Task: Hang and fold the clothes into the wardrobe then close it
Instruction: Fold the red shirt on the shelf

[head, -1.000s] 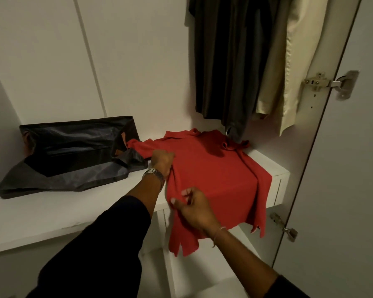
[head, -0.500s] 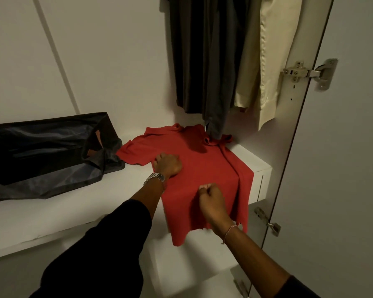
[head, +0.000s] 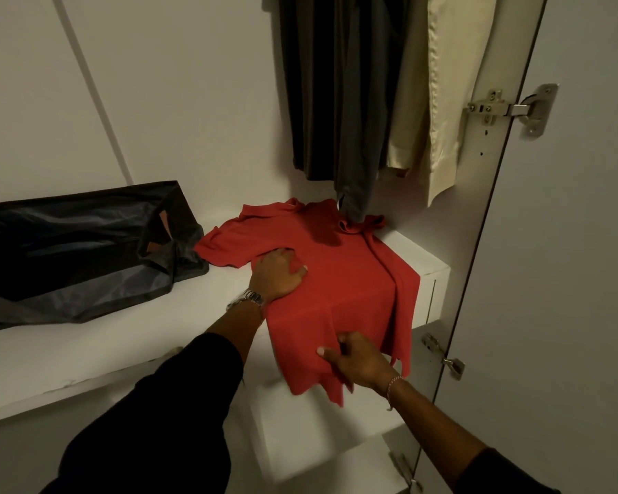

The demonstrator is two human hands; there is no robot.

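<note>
Vs. a sec ago: left hand [head: 278,273] gone from loose fist to flat palm, grip wide, pressing red shirt [head: 339,279] onto shelf [head: 86,351]. Right hand [head: 352,358] dropped from mid-cloth to hem, grip narrow, pinching fabric hanging over front edge. Means smoothing prob. done, bottom fold-up likely next. Black bag [head: 79,251] at far left. Shirt on right end of shelf, under hanging clothes [head: 339,101]; long axis front-to-back, collar pointing to rear wall, hem toward wearer.

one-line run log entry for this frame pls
step: folding red shirt on shelf | left hand: flat on shirt | right hand: pinching hanging hem | wardrobe door: open
</note>
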